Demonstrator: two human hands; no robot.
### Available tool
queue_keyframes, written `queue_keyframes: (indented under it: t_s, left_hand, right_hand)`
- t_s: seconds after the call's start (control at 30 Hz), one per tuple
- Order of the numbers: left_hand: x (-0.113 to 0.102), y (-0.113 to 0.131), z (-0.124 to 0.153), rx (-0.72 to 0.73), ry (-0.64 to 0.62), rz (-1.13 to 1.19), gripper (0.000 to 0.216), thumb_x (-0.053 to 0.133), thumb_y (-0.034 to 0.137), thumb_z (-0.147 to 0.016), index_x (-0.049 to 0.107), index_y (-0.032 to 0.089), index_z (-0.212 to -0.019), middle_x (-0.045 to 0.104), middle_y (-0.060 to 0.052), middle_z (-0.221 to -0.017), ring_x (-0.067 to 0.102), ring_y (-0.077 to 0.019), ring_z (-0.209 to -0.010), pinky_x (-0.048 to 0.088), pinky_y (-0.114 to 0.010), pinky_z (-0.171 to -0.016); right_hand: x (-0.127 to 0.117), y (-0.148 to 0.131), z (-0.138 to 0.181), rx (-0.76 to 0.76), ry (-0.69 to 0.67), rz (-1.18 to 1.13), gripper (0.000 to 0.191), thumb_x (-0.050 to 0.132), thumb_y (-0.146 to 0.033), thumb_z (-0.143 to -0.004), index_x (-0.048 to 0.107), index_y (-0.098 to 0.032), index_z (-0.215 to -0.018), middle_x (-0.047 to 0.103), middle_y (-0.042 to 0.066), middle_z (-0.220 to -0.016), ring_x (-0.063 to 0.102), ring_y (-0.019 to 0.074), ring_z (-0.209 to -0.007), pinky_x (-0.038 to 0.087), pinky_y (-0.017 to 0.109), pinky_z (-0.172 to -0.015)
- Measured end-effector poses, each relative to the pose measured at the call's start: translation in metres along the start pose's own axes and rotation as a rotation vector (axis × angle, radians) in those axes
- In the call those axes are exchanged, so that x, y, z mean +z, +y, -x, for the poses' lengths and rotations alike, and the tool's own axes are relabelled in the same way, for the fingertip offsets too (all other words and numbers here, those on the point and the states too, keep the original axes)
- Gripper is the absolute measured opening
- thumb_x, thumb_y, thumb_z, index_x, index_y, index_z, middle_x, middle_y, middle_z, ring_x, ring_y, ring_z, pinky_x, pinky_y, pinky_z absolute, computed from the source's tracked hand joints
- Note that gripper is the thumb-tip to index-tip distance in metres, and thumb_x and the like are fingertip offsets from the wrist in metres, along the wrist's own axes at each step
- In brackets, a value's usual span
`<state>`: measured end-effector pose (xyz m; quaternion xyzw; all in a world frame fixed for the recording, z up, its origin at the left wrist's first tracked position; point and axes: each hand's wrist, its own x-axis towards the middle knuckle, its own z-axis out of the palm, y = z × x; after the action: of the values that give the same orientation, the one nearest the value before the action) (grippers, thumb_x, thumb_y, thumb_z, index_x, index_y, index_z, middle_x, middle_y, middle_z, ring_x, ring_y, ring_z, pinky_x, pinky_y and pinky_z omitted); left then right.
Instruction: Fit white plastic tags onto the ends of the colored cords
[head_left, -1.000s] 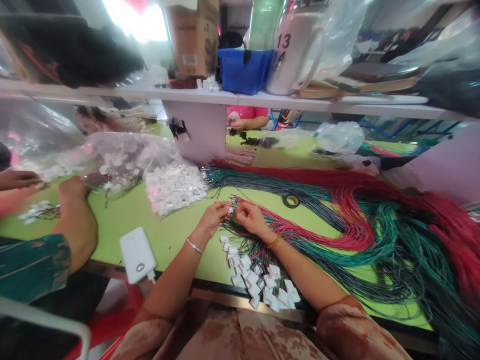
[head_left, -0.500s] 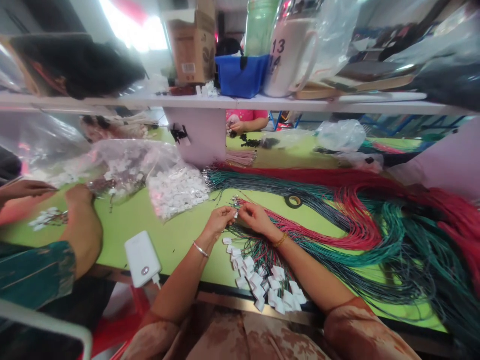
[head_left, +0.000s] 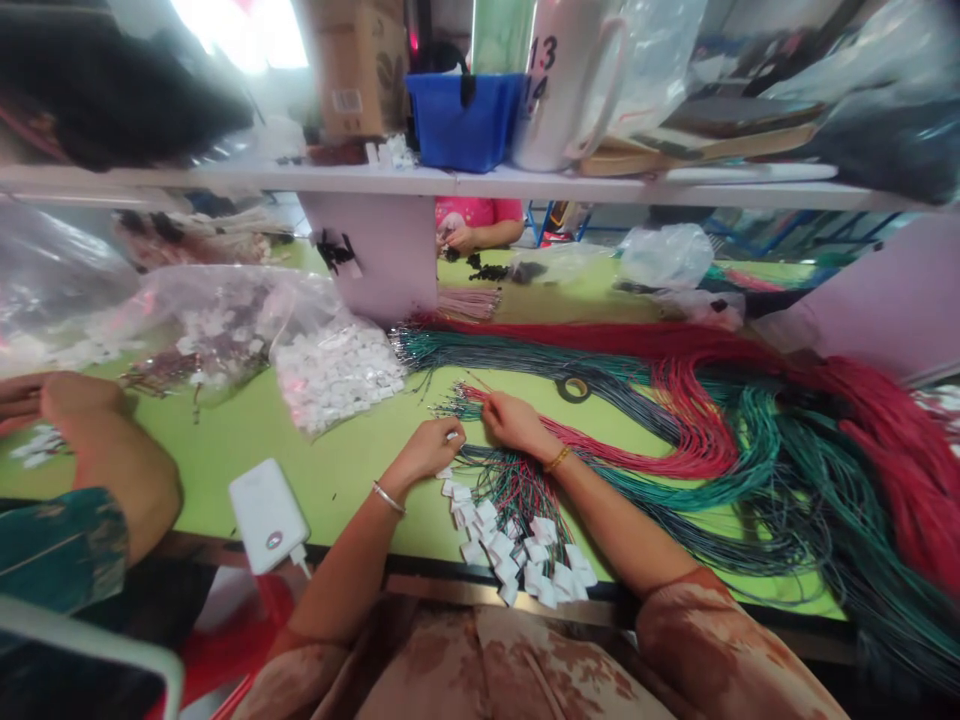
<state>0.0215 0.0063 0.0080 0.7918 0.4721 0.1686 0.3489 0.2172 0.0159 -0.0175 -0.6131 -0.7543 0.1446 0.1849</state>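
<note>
My left hand (head_left: pixel 430 449) is closed, with a small white plastic connector (head_left: pixel 451 436) showing at its fingertips. Just to its right, my right hand (head_left: pixel 517 424) is bent over the tips of the red wires (head_left: pixel 622 450). Its fingers are drawn together, and what they pinch is hidden. Metal-tipped wire ends (head_left: pixel 450 402) fan out beyond both hands. Below them lies a heap of white connectors (head_left: pixel 499 545) attached to red, green and black wires, close to the table's front edge.
A clear bag of white connectors (head_left: pixel 337 375) lies left of centre. A white power bank (head_left: pixel 268 515) with a cable sits near the front edge. A black tape roll (head_left: pixel 574 389) rests by long wire bundles. A co-worker's arm (head_left: pixel 120 450) is at left; a shelf (head_left: pixel 457 182) crosses above.
My hands have moved apart. The left has drawn slightly left and down with the connector; the right now reaches over the red wire ends. The whole view has shifted slightly.
</note>
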Motion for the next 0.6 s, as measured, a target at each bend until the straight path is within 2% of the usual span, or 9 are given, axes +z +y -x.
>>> queue_keyframes:
  t_s: [0.13,0.2,0.4,0.5,0.6]
  left_hand:
    - [-0.002,-0.001,0.000,0.014,0.004,0.005,0.019,0.047,0.022,-0.079,0.065,0.018,-0.077,0.064,-0.002,-0.074,0.052,-0.0149,-0.069,0.038,-0.026,-0.068]
    - [-0.003,-0.002,-0.001,0.020,0.017,0.020,0.019,0.047,0.023,-0.079,0.065,0.017,-0.077,0.064,-0.003,-0.077,0.053,-0.0149,-0.070,0.039,-0.026,-0.069]
    - [-0.004,-0.007,-0.002,0.007,0.066,0.144,0.019,0.049,0.027,-0.079,0.066,0.017,-0.079,0.064,-0.003,-0.077,0.053,-0.0158,-0.072,0.038,-0.026,-0.066]
    - [-0.003,-0.009,-0.002,-0.002,0.094,0.189,0.017,0.051,0.027,-0.078,0.065,0.017,-0.076,0.064,-0.003,-0.075,0.053,-0.0157,-0.070,0.037,-0.026,-0.065]
    - [-0.002,-0.010,-0.002,-0.020,0.113,0.255,0.016,0.052,0.027,-0.077,0.064,0.017,-0.076,0.063,-0.002,-0.073,0.051,-0.0150,-0.068,0.036,-0.025,-0.063]
  right_hand:
    - [-0.002,0.008,-0.004,0.021,0.068,-0.163,0.020,0.038,-0.029,-0.092,0.054,-0.016,-0.092,0.062,0.005,-0.079,0.049,0.0148,-0.065,0.033,0.025,-0.062]
    - [-0.002,0.009,-0.010,-0.016,0.037,-0.226,0.018,0.042,-0.028,-0.090,0.055,-0.016,-0.090,0.062,0.002,-0.076,0.050,0.0140,-0.065,0.034,0.024,-0.063]
    - [0.000,-0.003,-0.027,-0.078,-0.093,-0.002,0.007,0.053,-0.016,-0.078,0.061,-0.017,-0.079,0.063,0.006,-0.081,0.050,0.0149,-0.069,0.032,0.025,-0.063]
    - [0.000,-0.003,-0.028,-0.107,-0.115,0.007,0.013,0.050,-0.018,-0.083,0.059,-0.017,-0.074,0.062,0.006,-0.076,0.049,0.0152,-0.067,0.030,0.025,-0.062]
    - [-0.001,0.001,-0.025,-0.079,-0.067,-0.033,0.017,0.045,-0.022,-0.089,0.059,-0.016,-0.081,0.063,0.007,-0.077,0.048,0.0154,-0.065,0.029,0.026,-0.061]
